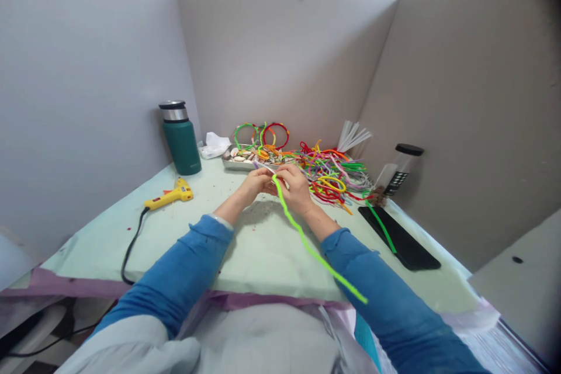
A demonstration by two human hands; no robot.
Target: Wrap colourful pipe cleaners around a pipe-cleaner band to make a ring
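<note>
Setting: grey partition walls (280,52) enclose a pale green worktop (184,234) on three sides.
Far left: green flask (180,137), upright, near the left wall.
Left front: yellow glue gun (170,195) lying on the worktop, its black cord (131,245) trailing over the near edge; a forearm sweep could catch the cord and drag the gun.
Left hand (256,182): closed in a pinch on the top of the lime pipe cleaner (307,242).
Right hand (298,187): closed on the same stem, touching the left hand.
Stem: its free end hangs past the worktop edge over the lap and could catch on the sleeve.
Behind the hands: metal tray (236,162) of small pieces, wrapped rings (263,134) above it.
Right: tangled pipe cleaner heap (331,172), just beside the right hand; loose strands may catch and pull along.
Far right: black flat slab (405,239).
</note>
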